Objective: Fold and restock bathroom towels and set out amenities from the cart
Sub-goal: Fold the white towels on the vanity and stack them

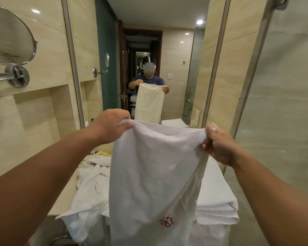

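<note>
A white towel (155, 174) with a small red embroidered flower near its lower edge hangs in front of me, stretched between both hands. My left hand (110, 125) pinches its top left corner. My right hand (219, 146) grips the top right corner with curled fingers. The towel hangs over the counter and hides part of it. Below on the right lies a stack of folded white towels (215, 201). A crumpled white towel (89, 189) lies on the left of the counter.
A wall mirror (149, 41) ahead reflects a person holding up the towel. A round shaving mirror (9, 34) on a chrome arm juts out at upper left. A glass shower partition (283, 103) stands close on the right. A chrome tap (60, 237) shows at bottom left.
</note>
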